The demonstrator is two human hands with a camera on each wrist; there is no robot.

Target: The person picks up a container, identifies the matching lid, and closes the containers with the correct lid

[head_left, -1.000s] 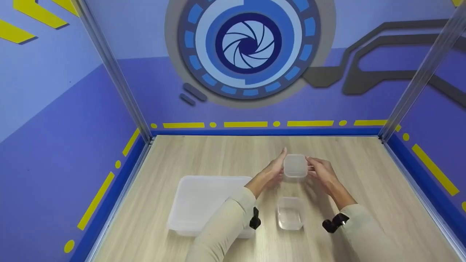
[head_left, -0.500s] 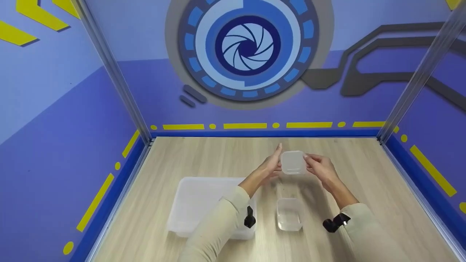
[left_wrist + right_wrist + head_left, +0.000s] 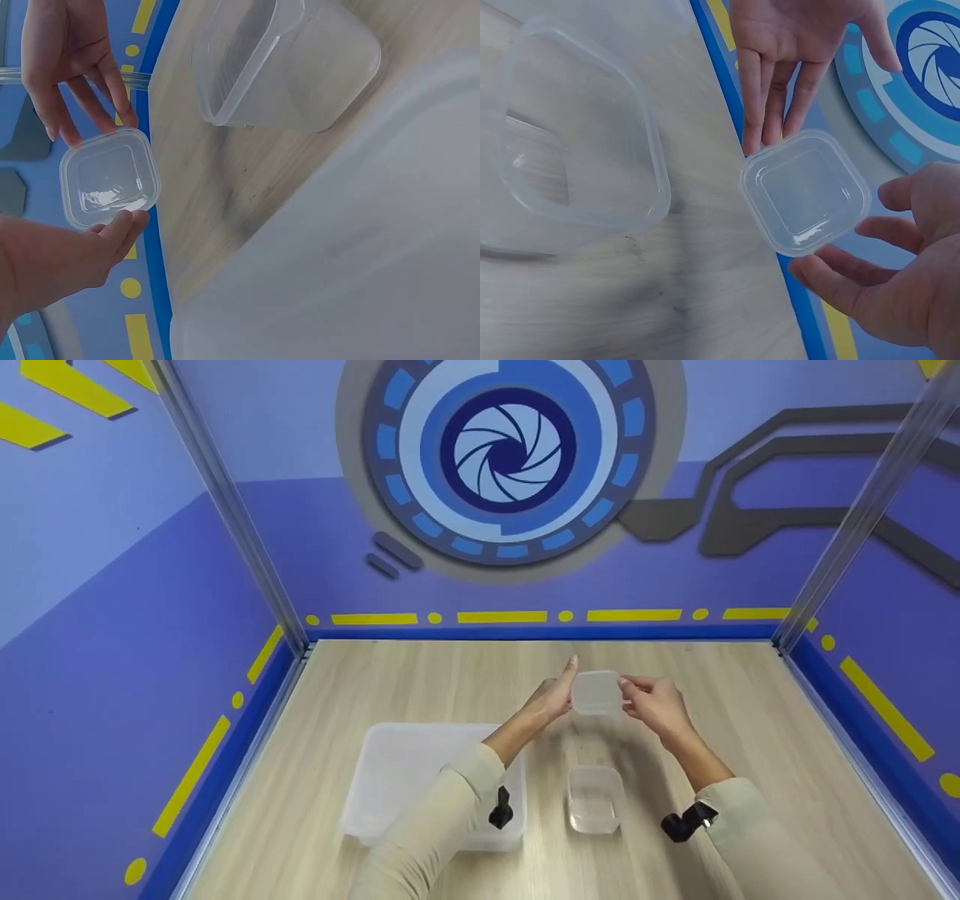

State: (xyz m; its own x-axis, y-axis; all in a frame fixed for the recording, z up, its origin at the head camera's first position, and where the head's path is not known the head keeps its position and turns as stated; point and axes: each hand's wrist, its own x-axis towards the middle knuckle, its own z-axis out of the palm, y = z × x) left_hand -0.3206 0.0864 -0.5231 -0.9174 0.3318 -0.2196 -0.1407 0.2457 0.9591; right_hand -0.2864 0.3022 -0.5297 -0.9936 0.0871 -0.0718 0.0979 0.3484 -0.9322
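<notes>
A small square translucent plastic lid [image 3: 596, 694] is held up over the far part of the table, between both hands. The left hand [image 3: 551, 699] touches its left edge with straight fingertips, thumb pointing up and off the lid, as the right wrist view also shows. At the opposite edge the right hand [image 3: 658, 706] holds the lid with bent fingers. Its fingertips [image 3: 810, 271] meet the rim in the right wrist view. Below the lid, nearer the person, a small clear container [image 3: 595, 802] stands upright on the table with its top uncovered.
A large translucent box [image 3: 409, 780] with a flat top stands on the left of the wooden table [image 3: 375, 682], partly behind the left sleeve. Patterned blue panels [image 3: 517, 562] enclose the table at the back and sides. Black wrist cameras sit at both cuffs.
The lid has tilted, so its face looks shallower, and has shifted slightly left with both hands. The left forearm has also moved left. The small container and large box stay put.
</notes>
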